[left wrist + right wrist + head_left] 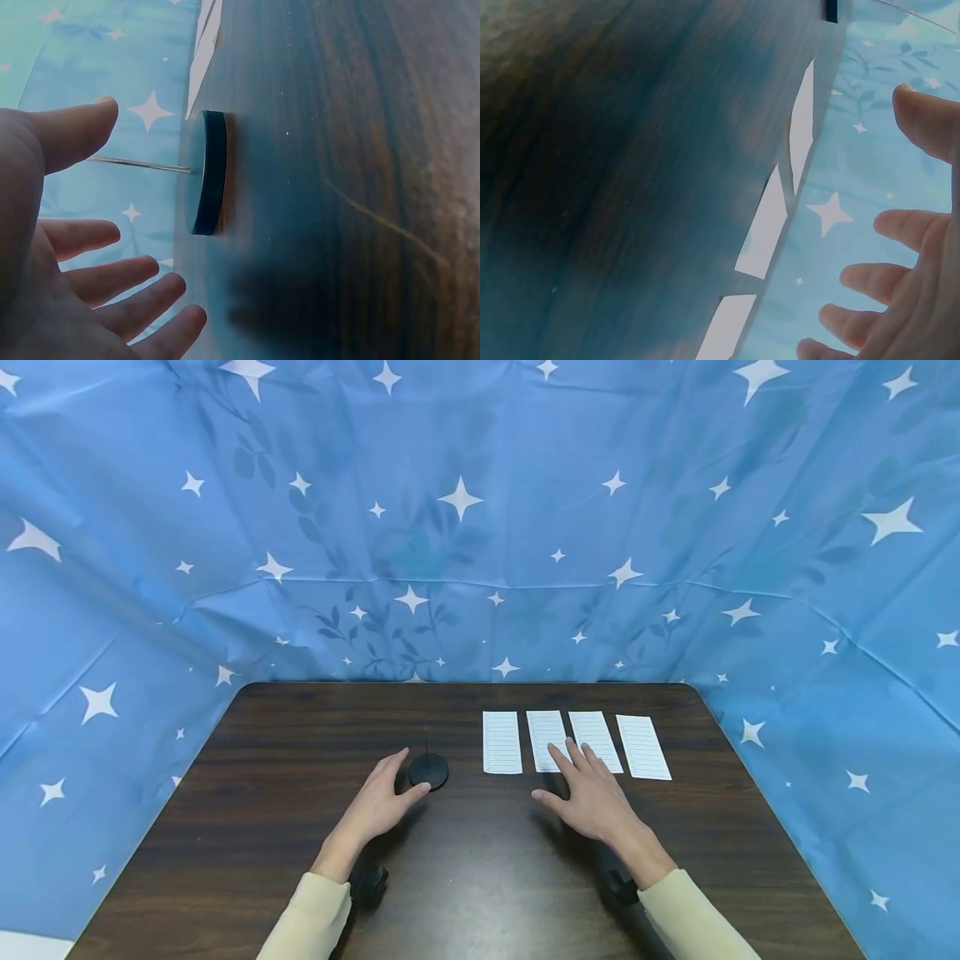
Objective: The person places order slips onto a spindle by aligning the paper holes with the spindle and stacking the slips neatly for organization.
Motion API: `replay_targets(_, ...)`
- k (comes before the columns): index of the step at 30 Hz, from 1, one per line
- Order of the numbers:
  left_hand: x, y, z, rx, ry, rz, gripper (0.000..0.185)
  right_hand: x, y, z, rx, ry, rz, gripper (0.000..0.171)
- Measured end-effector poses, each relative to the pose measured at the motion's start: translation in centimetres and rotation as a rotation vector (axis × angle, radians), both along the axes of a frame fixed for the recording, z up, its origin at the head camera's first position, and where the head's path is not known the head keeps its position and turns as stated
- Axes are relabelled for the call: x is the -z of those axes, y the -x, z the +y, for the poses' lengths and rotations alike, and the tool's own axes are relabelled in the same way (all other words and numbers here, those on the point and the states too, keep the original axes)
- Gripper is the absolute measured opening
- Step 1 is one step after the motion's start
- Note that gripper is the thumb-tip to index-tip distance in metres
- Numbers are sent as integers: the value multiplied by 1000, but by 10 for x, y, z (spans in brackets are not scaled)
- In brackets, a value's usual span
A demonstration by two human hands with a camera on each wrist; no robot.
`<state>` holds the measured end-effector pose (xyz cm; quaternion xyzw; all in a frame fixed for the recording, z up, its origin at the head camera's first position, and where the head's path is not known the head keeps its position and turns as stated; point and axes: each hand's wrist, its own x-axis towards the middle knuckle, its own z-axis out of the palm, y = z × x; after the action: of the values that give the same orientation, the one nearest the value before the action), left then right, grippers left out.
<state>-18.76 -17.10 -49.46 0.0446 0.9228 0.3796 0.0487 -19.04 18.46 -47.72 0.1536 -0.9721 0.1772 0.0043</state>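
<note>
black round base point(427, 770) sits flat on the counter point(480, 868), left of centre, with a thin spike point(142, 164) standing up from it. left hand point(378, 802) is right at it: fingers and thumb spread well apart either side in the head view, grip has hold of nothing. left wrist view shows a gap between fingers and base; whether the thumb grazes the spike, can't tell. main hazard imo: spike is bare and hard to see against dark wood, so closing that grip carelessly could prick the thumb, or a sideways brush on the spike could tip or shove the base. four printed slips point(588, 728) lie in a row to the right of the base, none on the spike. right hand point(592, 800) hovers over the near ends of the second slip point(545, 732) and the third, fingers fanned, thumb out, grip holding nothing; right wrist view has the fingers clear of the paper. the second and third are just beside each other, so one fingertip drag could pull both or skew the row. thin paper flat on a smooth top is likely hard to get a nail under; pinching hard would crease it. pale sleeves point(311, 914) and black wrist gear point(369, 885) behind; low gear could snag paper. blue starred backdrop point(525, 452) past the far edge.
</note>
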Motion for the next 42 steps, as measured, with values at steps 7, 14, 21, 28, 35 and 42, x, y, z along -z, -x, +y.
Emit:
replay_targets(7, 4, 7, 3, -26, -14, 16, 80, 1, 12, -6, -17, 17, -18, 86)
replay_targets(14, 8, 13, 7, -29, 8, 35, 79, 2, 24, -10, -31, 27, -28, 86)
replay_targets(21, 6, 15, 12, -31, 25, 39, 78, 1, 35, -15, -44, 45, -27, 82)
replay_targets(28, 8, 19, 14, -28, 52, 44, 75, 2, 49, -19, -45, 44, -34, 81)
replay_targets(35, 10, 23, 16, -23, 84, 49, 74, 5, 58, -23, -51, 22, -49, 81)
replay_targets(42, 10, 27, 17, -13, 130, 73, 69, 6, 66, -32, -69, 18, -52, 82)
